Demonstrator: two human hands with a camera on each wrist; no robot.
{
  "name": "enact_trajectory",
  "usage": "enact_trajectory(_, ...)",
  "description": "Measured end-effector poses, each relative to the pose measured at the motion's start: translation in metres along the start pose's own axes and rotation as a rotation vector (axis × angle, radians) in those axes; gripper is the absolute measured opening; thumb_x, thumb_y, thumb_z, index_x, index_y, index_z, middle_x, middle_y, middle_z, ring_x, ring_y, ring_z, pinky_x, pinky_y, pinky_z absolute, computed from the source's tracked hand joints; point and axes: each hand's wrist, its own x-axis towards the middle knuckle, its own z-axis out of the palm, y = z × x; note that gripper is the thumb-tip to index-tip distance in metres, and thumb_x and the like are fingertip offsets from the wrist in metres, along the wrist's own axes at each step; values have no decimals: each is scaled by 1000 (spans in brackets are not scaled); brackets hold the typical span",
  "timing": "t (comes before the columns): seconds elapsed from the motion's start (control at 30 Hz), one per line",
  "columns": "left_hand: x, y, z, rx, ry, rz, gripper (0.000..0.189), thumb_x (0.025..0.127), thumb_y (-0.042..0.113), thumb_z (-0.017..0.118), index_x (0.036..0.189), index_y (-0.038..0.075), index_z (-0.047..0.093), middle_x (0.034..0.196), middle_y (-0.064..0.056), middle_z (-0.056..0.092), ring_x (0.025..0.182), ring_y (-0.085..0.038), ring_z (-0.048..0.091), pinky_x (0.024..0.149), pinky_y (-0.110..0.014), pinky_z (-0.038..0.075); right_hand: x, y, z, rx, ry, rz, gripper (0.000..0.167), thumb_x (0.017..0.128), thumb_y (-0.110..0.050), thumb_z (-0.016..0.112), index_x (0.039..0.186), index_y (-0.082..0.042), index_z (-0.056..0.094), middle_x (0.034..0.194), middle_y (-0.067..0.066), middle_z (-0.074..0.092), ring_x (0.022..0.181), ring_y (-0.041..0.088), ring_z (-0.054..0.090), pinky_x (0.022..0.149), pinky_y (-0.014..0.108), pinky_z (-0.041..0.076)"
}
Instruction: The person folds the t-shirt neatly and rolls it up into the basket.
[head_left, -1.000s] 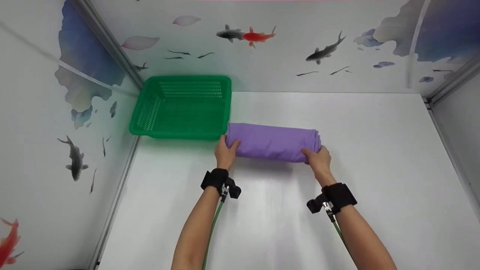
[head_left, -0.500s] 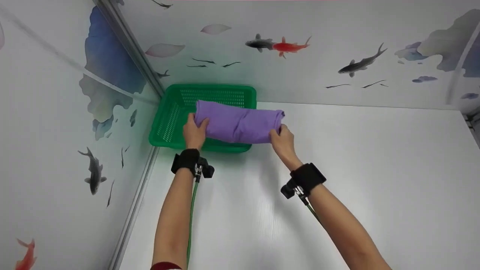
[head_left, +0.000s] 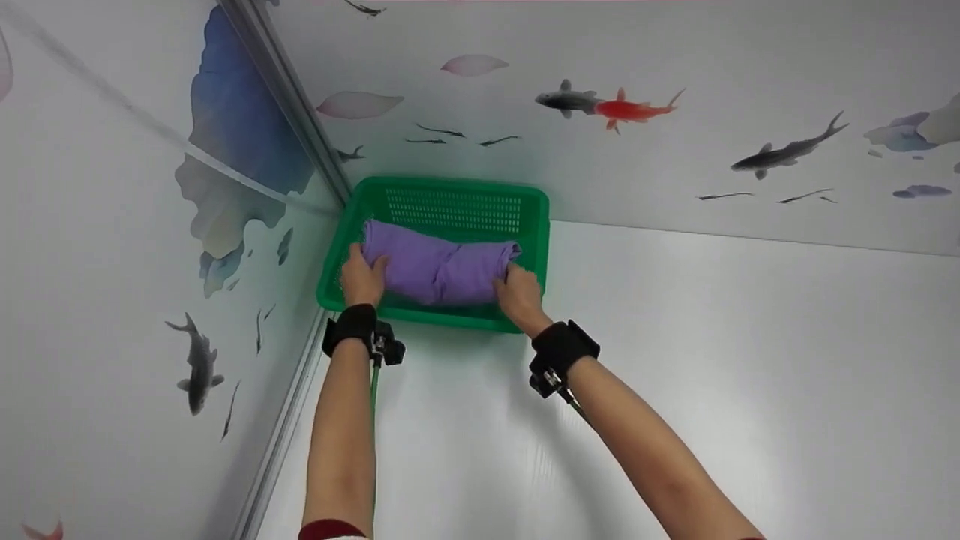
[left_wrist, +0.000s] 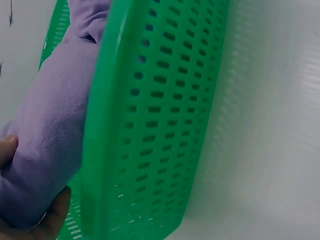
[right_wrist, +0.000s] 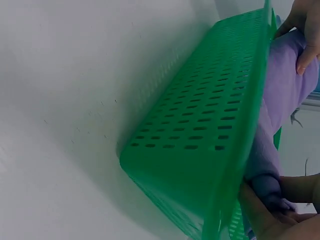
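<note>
A folded purple cloth (head_left: 442, 266), rolled into a thick bundle, lies across the opening of a green plastic basket (head_left: 457, 319) and sags in the middle. My left hand (head_left: 363, 279) grips its left end, thumb on the near face. At the other end, my right hand (head_left: 520, 296) pinches the cloth between thumb and fingers. In the left wrist view, the cloth (left_wrist: 55, 110) sits partly below the basket's rim. Both hands appear in the right wrist view, holding the cloth (right_wrist: 280, 85) just inside the basket wall (right_wrist: 200, 110). The basket floor under the cloth is hidden.
The basket stands in the corner between the left wall (head_left: 112, 247) and the fish-printed back wall (head_left: 637, 172). A white tabletop (head_left: 712, 360) spreads to the right and in front. Each wrist wears a black strap with a small camera and green cable.
Both hands have carried the purple cloth leftward from above the white table to over the basket, then lowered it in. The head view has shifted, so the basket appears further right.
</note>
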Motion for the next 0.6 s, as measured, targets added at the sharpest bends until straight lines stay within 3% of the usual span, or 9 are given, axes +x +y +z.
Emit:
enact_trajectory(0.13,-2,-5,4,58,-22,-34,48,103,11,48,142,-12,33,140,-32,43,130,-42,42,107,-47,36,0,3,8,-55,-24,8,17,97,-1,49,100,11,61,92,24,65,72,21,52,67,39,50)
enact_trajectory(0.2,-4,-6,6,84,-39,-44,45,102,6,45,141,-13,34,140,-33,42,130,-43,41,108,-47,35,0,6,10,-91,-31,28,16,97,1,48,88,7,59,83,20,63,67,20,50,61,35,48)
enact_trajectory(0.37,-10,-2,13,144,-89,-48,47,99,-4,39,143,-14,32,141,-36,37,132,-47,36,110,-49,31,-6,11,6,-195,-46,80,31,95,4,46,67,-7,45,69,11,56,57,15,47,50,26,39)
enact_trajectory(0.47,-12,1,16,206,-107,-30,48,98,-3,42,143,-15,33,142,-37,35,133,-48,35,110,-51,31,-8,10,-1,-246,-29,62,26,94,6,47,70,-1,53,73,17,63,58,19,55,50,28,45)
enact_trajectory(0.6,-11,6,16,258,-114,-5,47,99,1,43,144,-11,34,144,-34,35,133,-47,35,107,-54,34,-8,6,-11,-306,0,9,16,92,6,50,86,11,64,84,26,68,72,28,67,60,37,56)
